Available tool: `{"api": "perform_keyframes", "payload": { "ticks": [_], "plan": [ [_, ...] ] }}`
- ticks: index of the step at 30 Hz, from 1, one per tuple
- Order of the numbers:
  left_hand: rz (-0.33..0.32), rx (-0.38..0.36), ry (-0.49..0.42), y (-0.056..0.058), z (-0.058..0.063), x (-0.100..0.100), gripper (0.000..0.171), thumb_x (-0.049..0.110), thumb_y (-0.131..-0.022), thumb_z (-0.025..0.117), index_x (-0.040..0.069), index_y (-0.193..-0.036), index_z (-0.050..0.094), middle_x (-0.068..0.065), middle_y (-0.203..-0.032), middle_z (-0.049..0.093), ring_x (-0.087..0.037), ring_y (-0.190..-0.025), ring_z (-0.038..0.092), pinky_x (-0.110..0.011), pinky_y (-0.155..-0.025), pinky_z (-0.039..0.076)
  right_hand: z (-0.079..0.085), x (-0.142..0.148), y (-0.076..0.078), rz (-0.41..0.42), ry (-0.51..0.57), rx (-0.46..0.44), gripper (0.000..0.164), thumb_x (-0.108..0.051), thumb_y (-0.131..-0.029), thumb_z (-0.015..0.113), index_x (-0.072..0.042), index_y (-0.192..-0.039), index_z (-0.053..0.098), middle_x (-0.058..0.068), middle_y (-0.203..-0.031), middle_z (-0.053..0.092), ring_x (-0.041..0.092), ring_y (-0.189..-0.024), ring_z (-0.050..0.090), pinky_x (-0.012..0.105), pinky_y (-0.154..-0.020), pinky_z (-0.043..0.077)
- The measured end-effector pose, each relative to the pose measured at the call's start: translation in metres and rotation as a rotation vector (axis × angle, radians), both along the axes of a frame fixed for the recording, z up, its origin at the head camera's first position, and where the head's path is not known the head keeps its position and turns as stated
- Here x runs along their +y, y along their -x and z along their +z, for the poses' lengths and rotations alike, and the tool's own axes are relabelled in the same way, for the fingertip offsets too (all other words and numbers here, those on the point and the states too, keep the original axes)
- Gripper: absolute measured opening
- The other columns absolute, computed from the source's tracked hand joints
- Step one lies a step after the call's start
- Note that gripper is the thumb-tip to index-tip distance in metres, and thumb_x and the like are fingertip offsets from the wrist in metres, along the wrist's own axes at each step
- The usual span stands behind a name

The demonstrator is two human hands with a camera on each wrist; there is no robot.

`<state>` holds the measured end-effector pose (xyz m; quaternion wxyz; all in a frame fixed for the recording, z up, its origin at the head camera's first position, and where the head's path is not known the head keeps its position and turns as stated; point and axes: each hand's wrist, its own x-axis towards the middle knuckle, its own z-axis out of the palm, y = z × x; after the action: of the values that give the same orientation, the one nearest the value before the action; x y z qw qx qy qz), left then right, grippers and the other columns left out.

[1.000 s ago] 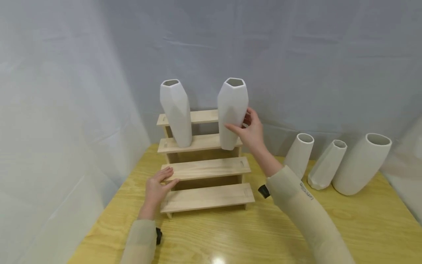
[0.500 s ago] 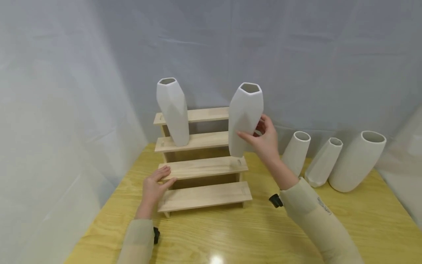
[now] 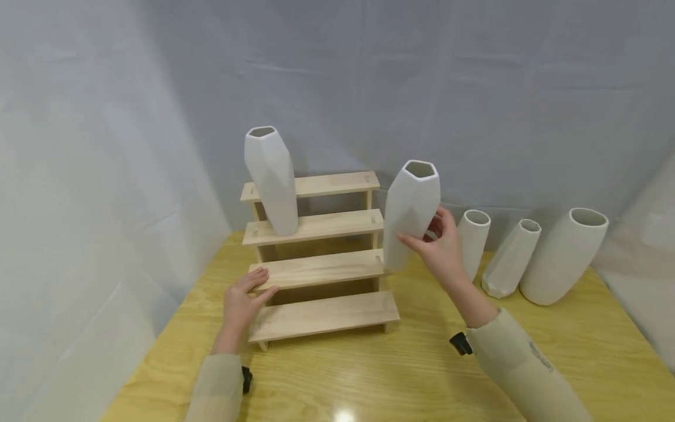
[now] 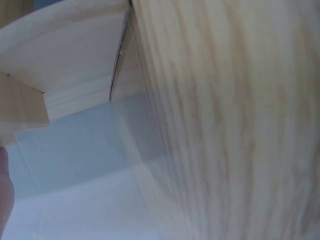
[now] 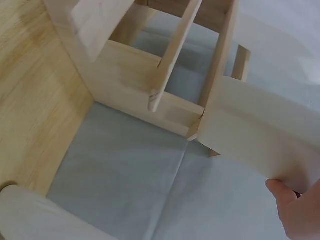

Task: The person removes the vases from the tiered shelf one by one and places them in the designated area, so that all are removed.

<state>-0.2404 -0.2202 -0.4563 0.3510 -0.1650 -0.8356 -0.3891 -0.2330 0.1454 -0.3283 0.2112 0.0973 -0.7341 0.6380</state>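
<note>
A tall white faceted vase (image 3: 408,208) is held upright, tilted slightly, beside the right end of a four-step wooden display stand (image 3: 327,225). My right hand (image 3: 440,249) grips it from the right side, thumb across the front. In the right wrist view the vase (image 5: 260,132) spans from the hand (image 5: 302,210) toward the stand's steps. My left hand (image 3: 244,302) rests at the left end of the second step from the bottom, fingers lying on the board and thumb at its front edge. A similar faceted vase (image 3: 271,179) stands on the stand's left side.
On the yellow wood-grain table (image 3: 327,375), right of the stand, three white vases stand in a row: a smooth one (image 3: 473,240), a narrow faceted one (image 3: 511,261) and a wide one (image 3: 564,258). Pale cloth (image 3: 422,88) hangs behind.
My right hand has carried the vase off the stand's upper step, to the right and downward, past the stand's right end. The left hand keeps its place on the board.
</note>
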Motion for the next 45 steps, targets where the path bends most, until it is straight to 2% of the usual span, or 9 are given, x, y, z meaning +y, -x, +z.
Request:
{"api": "perform_keyframes", "payload": {
  "ticks": [7,15,26,35,40,45],
  "plan": [
    [0.002,0.006,0.010,0.002,-0.002,-0.001,0.034,0.003,-0.059,0.080,-0.007,-0.088,0.067,-0.016,-0.098,0.063,-0.029,-0.095,0.059,-0.009,-0.090,0.036,-0.010,0.015,-0.008,-0.018,-0.019,-0.006,0.069,0.000,-0.068,0.075,-0.001,-0.124,0.036,0.014,-0.116,0.047,0.024,-0.103,0.048,0.040,-0.087,0.045],
    [-0.005,0.022,0.008,0.001,0.000,-0.002,0.033,0.002,-0.059,0.080,-0.007,-0.087,0.067,-0.016,-0.098,0.064,-0.029,-0.094,0.059,-0.006,-0.089,0.034,-0.018,0.029,-0.015,-0.047,-0.026,-0.082,0.072,-0.001,-0.069,0.074,0.001,-0.127,0.033,0.016,-0.118,0.046,0.024,-0.106,0.046,0.038,-0.089,0.044],
    [-0.004,0.023,0.018,0.001,0.001,-0.002,0.033,0.002,-0.059,0.080,-0.007,-0.087,0.067,-0.017,-0.098,0.063,-0.029,-0.093,0.060,-0.006,-0.089,0.033,-0.036,0.048,-0.024,-0.107,-0.040,-0.140,0.067,-0.002,-0.068,0.075,0.002,-0.123,0.036,0.013,-0.115,0.047,0.017,-0.100,0.047,0.021,-0.082,0.046],
    [-0.003,0.008,0.016,0.001,0.002,-0.002,0.033,0.002,-0.059,0.080,-0.007,-0.088,0.067,-0.017,-0.098,0.063,-0.029,-0.094,0.059,-0.004,-0.088,0.032,-0.048,0.065,-0.030,-0.143,-0.044,-0.172,0.067,-0.005,-0.070,0.074,0.001,-0.123,0.033,0.009,-0.113,0.046,0.013,-0.099,0.046,0.014,-0.079,0.045],
    [-0.011,0.009,0.013,0.000,0.004,-0.001,0.032,0.002,-0.060,0.080,-0.008,-0.088,0.067,-0.017,-0.098,0.063,-0.030,-0.094,0.059,-0.004,-0.088,0.033,-0.055,0.076,-0.033,-0.194,-0.066,-0.186,0.068,-0.005,-0.071,0.074,0.002,-0.124,0.032,0.008,-0.112,0.046,0.009,-0.097,0.046,0.011,-0.076,0.044],
    [-0.010,0.017,0.011,-0.001,0.005,0.000,0.032,0.000,-0.059,0.080,-0.008,-0.087,0.067,-0.017,-0.097,0.064,-0.030,-0.093,0.059,-0.004,-0.088,0.033,-0.061,0.088,-0.036,-0.244,-0.092,-0.159,0.067,-0.004,-0.069,0.075,0.002,-0.122,0.034,0.005,-0.108,0.046,0.004,-0.091,0.047,0.008,-0.072,0.044]
  ]
}}
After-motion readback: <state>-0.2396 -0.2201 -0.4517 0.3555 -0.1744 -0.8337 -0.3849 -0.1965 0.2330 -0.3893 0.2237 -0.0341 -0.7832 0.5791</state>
